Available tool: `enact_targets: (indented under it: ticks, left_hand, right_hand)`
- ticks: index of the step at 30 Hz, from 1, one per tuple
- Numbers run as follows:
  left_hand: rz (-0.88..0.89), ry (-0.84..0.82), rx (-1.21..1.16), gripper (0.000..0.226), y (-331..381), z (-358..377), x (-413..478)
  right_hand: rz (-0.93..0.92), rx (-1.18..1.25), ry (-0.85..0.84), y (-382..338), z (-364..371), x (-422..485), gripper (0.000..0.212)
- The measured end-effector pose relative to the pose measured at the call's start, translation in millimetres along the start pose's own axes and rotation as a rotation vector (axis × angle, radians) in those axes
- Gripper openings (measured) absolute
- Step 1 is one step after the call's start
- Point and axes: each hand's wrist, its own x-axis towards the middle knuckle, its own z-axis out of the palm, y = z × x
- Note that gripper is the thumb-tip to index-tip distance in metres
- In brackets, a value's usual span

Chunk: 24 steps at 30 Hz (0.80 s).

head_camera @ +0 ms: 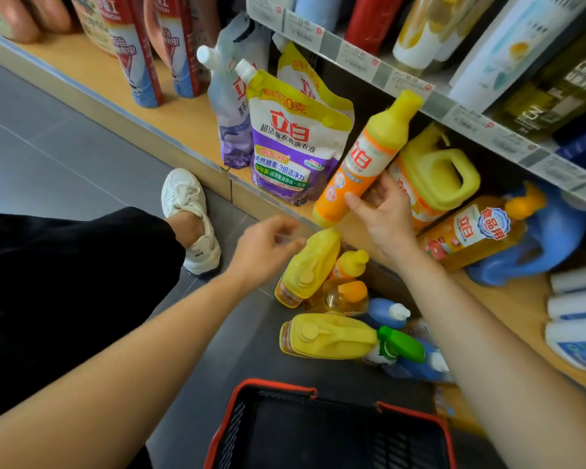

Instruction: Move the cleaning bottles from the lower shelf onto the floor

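Grip comes first: the right hand (383,211) has its fingers (386,182) wrapped round the lower body of the tall orange plastic bottle with a yellow neck and cap (362,164). The bottle is tilted, with its base above the front edge of the wooden lower shelf (183,123). I judge it full and fairly heavy, stiff-walled but with a slick label, so I would hold it low on the waist, as it is held now. The left hand (264,252) is blurred, its fingers loosely spread and holding nothing, just above the bottles on the grey tiled floor (65,157). Down there I count six: two squat yellow jugs (312,265), one small yellow-capped bottle (351,264), one amber bottle with an orange cap (345,297), one blue bottle with a white cap (386,313) and one green-triggered sprayer (400,345); the arm may hide more. On the shelf I count one yellow handled jug (437,170), one amber dish-soap bottle (471,231) and one blue jug (555,238), best taken by their handles or necks.
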Motion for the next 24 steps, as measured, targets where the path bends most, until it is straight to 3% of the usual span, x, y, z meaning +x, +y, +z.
enact_targets:
  ticks: [3, 6, 15, 21, 24]
  left_hand:
    - [-0.09, -0.214, 0.167, 0.053, -19.7, 26.3, -7.3]
    - [-0.104, -0.307, 0.236, 0.054, -30.9, 44.7, -8.6]
    - [-0.023, -0.24, 0.299, 0.05, -44.1, 52.2, -9.2]
    - [-0.008, -0.223, 0.347, 0.05, -48.0, 50.0, -7.3]
    - [-0.021, -0.196, 0.318, 0.048, -53.0, 44.2, -5.5]
  right_hand:
    - [0.019, -0.084, 0.04, 20.1, -8.3, 12.0, 0.051]
    - [0.064, -0.141, 0.032, 50.5, -7.2, 19.6, 0.059]
    - [0.163, -0.162, 0.032, 83.0, 0.1, 39.6, 0.054]
    - [0.309, -0.226, 0.145, 82.8, -0.2, 36.7, 0.046]
    - [0.362, -0.389, -0.057, 77.2, -15.7, 16.9, 0.035]
